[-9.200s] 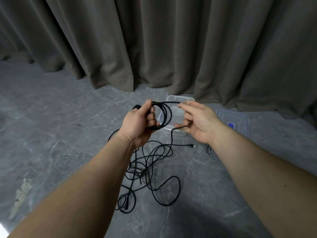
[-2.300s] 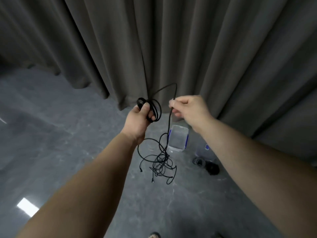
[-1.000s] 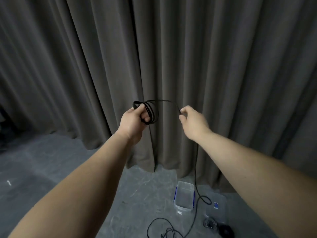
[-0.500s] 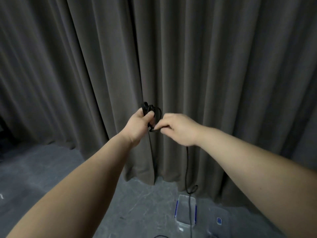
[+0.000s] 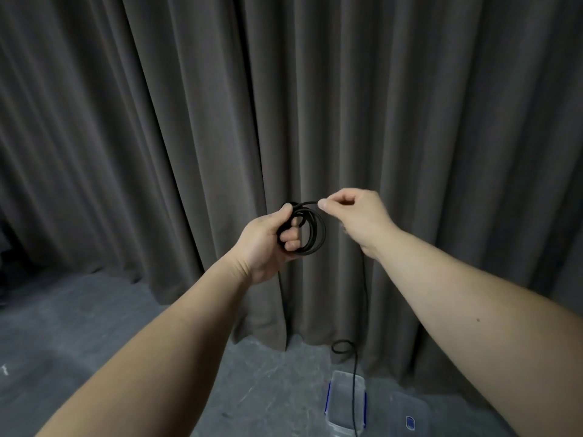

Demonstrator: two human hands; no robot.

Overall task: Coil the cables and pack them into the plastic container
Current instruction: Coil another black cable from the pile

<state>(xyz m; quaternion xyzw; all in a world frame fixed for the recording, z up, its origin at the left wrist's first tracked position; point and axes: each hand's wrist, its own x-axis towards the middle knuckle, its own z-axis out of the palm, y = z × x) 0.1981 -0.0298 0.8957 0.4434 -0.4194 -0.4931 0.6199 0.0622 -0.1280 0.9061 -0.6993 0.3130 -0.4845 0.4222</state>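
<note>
The left hand [image 5: 266,244] grips a coiled thin black cable [image 5: 310,230]; right hand [image 5: 356,216] fingers [image 5: 323,204] pinch its strand, which hangs toward the clear rectangular plastic container [image 5: 342,402] on the grey floor [image 5: 94,316].

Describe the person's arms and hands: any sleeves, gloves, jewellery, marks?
Both forearms are bare to the frame edge, no sleeves in view. Left hand and right hand are bare too: no gloves, rings, watch or wristbands. A small dark mole shows on the right forearm.

Dim, even indoor light, soft shadows, no glare, slight blur, wide-angle bending at edges
</note>
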